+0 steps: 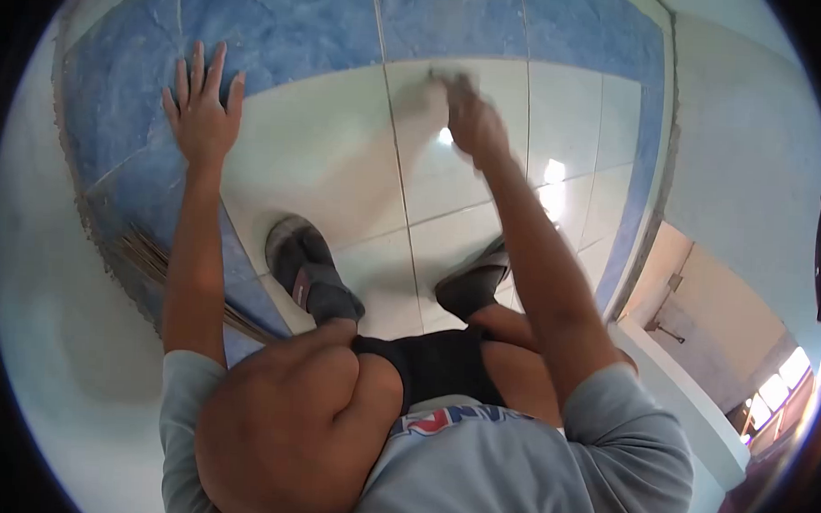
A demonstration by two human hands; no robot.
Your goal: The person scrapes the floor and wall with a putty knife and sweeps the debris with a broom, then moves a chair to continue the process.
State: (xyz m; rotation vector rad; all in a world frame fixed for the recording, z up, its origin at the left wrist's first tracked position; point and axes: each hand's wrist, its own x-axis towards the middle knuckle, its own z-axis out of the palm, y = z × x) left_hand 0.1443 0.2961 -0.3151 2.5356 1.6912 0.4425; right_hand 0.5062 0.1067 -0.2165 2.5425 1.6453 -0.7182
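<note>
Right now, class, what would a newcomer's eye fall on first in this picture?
The left hand, fingers spread flat on a blue floor tile at upper left. The right hand, blurred, presses on a white tile at top centre, above two dark shoes.

Room in house under finishing work. Floor of glossy white tiles (pixel 324 154) with blue tiles (pixel 283 26) as border. Ragged mortar edge (pixel 85 211) along left side. Plain bare walls (pixel 748 160). Doorway (pixel 698 303) at right.
</note>
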